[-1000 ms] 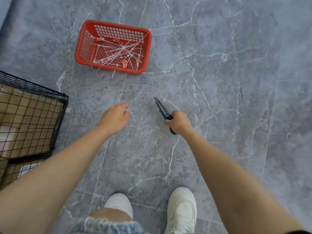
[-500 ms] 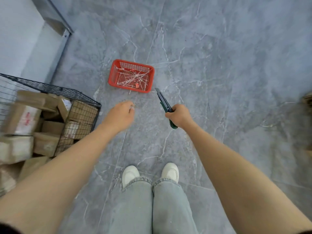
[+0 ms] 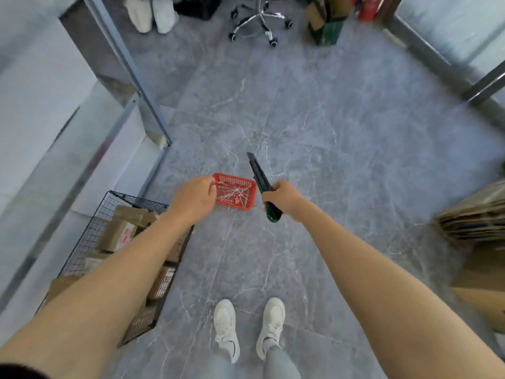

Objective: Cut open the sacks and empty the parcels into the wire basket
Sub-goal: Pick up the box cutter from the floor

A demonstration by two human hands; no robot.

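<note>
Looking straight down, we have our left hand out over the left end of the red basket, knuckles up and fingers curled under. Whether they pinch anything, we cannot tell. Our right hand is wrapped tight round the green handle of the knife. Its dark front end points up and away from us, crossing the red basket's right end in our view.

Inside the red basket there's a tangle of thin white strips with a few small red bits among them.

At the left edge of the floor, close by the wall, stands the black wire basket. It is loaded with brown cardboard parcels piled at all angles, and one shows a white label with red print. Our left forearm crosses above its right side.

At the near edge we see our own white shoes, side by side. At the right edge sits a blurred stack of flattened cardboard. Along the far edge there's the chrome wheeled foot of an office chair, another pair of white shoes and a green and brown box.
</note>
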